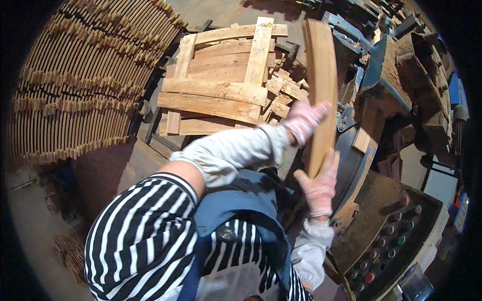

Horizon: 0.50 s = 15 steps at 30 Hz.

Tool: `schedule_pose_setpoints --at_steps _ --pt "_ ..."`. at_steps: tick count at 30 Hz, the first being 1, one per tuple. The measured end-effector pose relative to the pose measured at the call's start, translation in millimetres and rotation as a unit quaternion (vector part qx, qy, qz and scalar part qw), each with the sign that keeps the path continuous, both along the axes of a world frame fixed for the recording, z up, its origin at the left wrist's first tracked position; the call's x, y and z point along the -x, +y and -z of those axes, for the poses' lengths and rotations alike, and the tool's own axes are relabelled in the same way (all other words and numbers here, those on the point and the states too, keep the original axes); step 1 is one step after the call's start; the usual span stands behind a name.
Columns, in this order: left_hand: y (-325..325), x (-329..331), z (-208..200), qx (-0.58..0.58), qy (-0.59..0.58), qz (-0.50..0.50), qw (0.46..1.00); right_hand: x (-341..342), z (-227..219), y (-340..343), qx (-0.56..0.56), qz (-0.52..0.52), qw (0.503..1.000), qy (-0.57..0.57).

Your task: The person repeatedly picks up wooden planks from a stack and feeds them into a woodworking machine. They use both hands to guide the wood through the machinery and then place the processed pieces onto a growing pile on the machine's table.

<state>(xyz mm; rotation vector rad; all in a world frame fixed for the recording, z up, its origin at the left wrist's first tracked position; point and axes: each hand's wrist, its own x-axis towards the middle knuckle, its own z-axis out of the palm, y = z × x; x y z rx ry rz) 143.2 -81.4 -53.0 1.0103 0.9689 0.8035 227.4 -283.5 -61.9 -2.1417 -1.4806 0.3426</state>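
Observation:
A long wooden board (321, 65) is held up lengthwise in front of me, its far end slightly blurred. My left hand (305, 120), in a pinkish-white glove, is closed around its left side partway along. At the board's near end, my gloved right hand (321, 185) grips it, with the thumb on the left and the fingers along the right edge. To the left lies a stack of wooden planks (216, 90), some laid crosswise. Loose short wood pieces (283, 90) are heaped between that stack and the board.
At the right stands a machine with a blue metal guard (384, 75) covered in sawdust. A short wood block (365, 133) rests on its table. Nearer is a control panel (384, 246) with several red and green buttons. Tall stacks of thin wood strips (80, 85) fill the far left.

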Motion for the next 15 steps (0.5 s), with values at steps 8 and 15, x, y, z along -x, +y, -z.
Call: schedule_pose_setpoints --at_steps 8,15 --pt "-7 74 32 -0.297 0.224 0.219 0.902 58 53 -208 0.237 0.289 0.927 0.008" --pt "162 290 97 -0.301 0.721 0.253 0.570 56 79 -241 0.233 0.386 0.888 -0.094"
